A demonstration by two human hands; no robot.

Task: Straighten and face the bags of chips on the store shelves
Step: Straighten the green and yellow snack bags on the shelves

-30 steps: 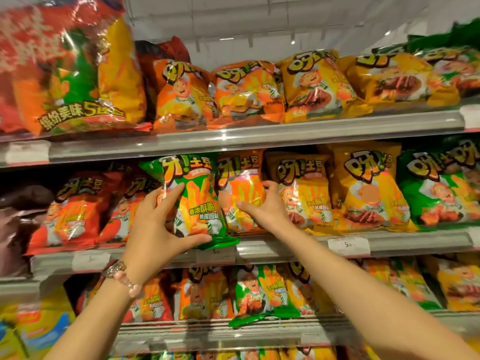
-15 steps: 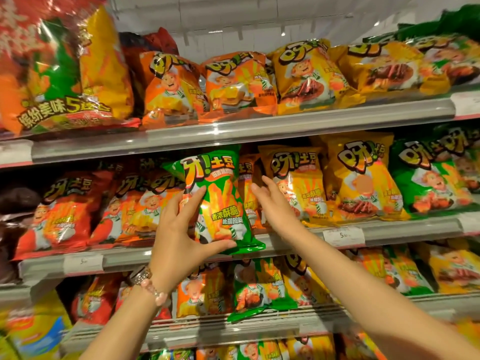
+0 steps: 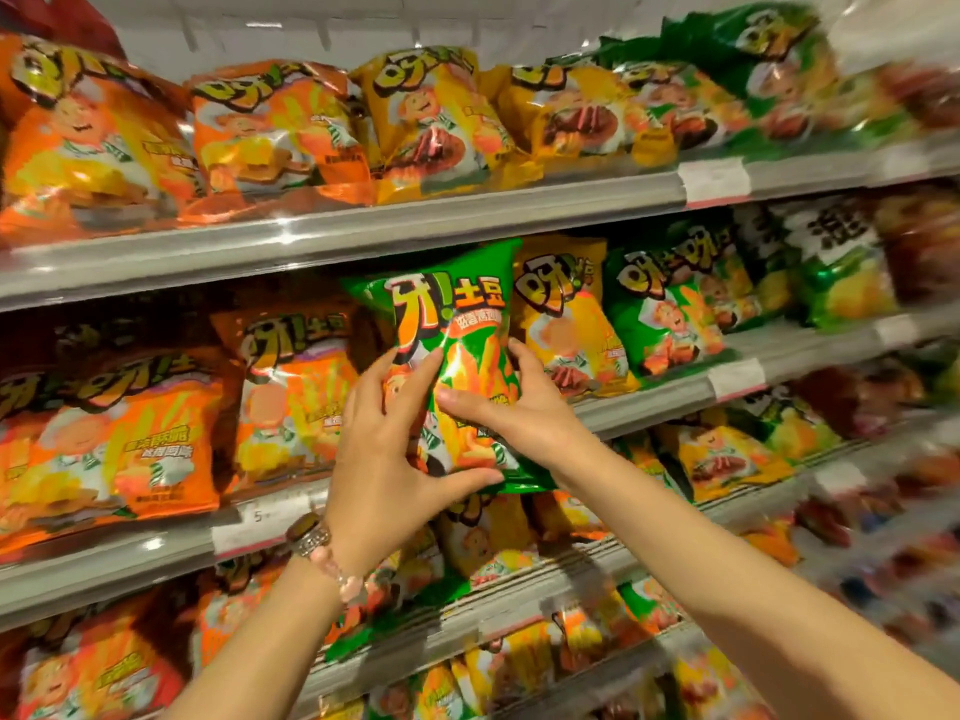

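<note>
1. A glossy green plastic chip bag with an orange panel and yellow lettering is standing upright in front of the middle shelf, its printed face turned toward the camera and its bottom seam hanging just in front of the grey metal shelf rail.
2. The left hand is gripping the bag's lower left side, the thumb lying under the bottom edge and the fingers spreading up the left face.
3. The right hand is holding the bag from the right, thumb pressing across the front and fingers curling behind the right edge, so both hands are clamping the same bag, close together.
4. A beaded bracelet is sitting on the left wrist.
5. A yellow chip bag is standing just right of the green one, partly overlapped by it, with a darker green bag further right.
6. Shiny orange chip bags are filling the middle shelf to the left.
7. Orange and yellow bags are leaning along the top shelf, and a white price label is sitting on its rail.
</note>
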